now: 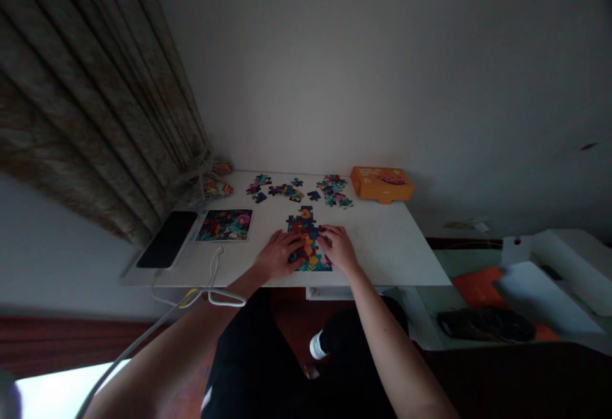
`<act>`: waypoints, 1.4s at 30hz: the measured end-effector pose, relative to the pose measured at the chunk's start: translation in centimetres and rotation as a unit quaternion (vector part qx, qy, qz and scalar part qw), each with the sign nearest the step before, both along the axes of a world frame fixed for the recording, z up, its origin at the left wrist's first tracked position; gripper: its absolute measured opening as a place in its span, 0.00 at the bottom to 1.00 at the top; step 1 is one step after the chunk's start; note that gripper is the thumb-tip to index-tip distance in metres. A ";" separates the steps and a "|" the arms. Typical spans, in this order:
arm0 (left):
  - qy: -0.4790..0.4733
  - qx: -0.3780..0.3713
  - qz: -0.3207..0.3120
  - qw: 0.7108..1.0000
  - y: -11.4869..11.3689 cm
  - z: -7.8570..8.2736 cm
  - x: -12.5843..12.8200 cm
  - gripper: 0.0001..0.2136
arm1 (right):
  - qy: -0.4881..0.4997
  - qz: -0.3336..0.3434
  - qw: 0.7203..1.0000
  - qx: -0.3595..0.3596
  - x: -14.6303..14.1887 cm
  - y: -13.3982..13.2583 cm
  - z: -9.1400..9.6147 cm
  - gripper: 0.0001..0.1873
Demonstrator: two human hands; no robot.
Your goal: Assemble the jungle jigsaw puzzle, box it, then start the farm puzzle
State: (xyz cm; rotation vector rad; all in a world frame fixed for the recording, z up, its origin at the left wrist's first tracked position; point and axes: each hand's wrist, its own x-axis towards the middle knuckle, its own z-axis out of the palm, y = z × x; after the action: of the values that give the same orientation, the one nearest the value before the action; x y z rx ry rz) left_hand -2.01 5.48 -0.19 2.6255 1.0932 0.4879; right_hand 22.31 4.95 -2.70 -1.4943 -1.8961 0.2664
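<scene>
One white table (394,250) dominates the scene, set against a pale wall (310,68), with a long patterned curtain (86,119) hanging at its left end. Along the back edge sits an orange box (381,184), lying flat and closed. Over on the left, a black phone (166,239) lies near the table's edge, and right beside it is a bright floral picture card (224,225). A white cable (215,272) loops down over the front edge.

And here's the main event: a jigsaw puzzle (306,231), only partly built, sits at the front middle of the table, directly ahead of the person. It's a narrow, ragged column of joined pieces in navy, orange, red and teal, wider at the bottom, with gaps biting into its sides. Behind it, loose pieces (332,191) lie in small scattered clusters, some touching, others well apart.

The left hand (280,255) is down on the puzzle's lower-left side, fingers lying close together and pressed onto the pieces. The right hand (339,248) comes in from the other side, its fingertips together on the right edge. Is either one pinching a piece? From up here, I cannot tell.
</scene>
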 end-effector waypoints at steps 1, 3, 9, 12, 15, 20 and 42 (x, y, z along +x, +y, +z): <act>0.000 -0.001 -0.001 1.000 0.0 0.0 0.0 0.20 | -0.001 0.000 1.000 0.000 0.0 0.0 0.0 0.08; 0.001 -0.002 -0.003 1.000 0.0 0.0 0.0 0.20 | -0.003 -0.002 1.000 -0.002 0.0 0.0 0.1 0.07; 0.012 -0.002 -0.005 1.000 0.1 -0.2 -0.1 0.20 | -0.013 -0.005 1.000 -0.004 -0.1 0.1 0.2 0.08; 0.012 -0.003 -0.010 1.000 0.1 -0.3 -0.1 0.21 | -0.014 -0.007 1.000 0.000 -0.2 0.1 0.1 0.09; 0.002 0.006 -0.015 1.000 0.4 -0.4 -0.1 0.21 | -0.008 -0.009 1.000 0.001 -0.2 0.1 0.0 0.09; -0.012 0.045 0.022 0.999 3.9 -0.9 -1.0 0.19 | 0.008 -0.004 1.000 -0.005 -0.1 0.1 -0.3 0.09; 0.017 0.049 0.088 0.995 7.0 -1.9 -2.3 0.20 | 0.115 0.027 0.993 -0.018 -0.6 3.1 0.6 0.12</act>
State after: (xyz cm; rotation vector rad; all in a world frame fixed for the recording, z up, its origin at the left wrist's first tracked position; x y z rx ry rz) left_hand -4.28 12.48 -2.09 2.6418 1.3509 0.5470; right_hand 21.75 8.00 -2.09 -1.3741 -1.7568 0.4795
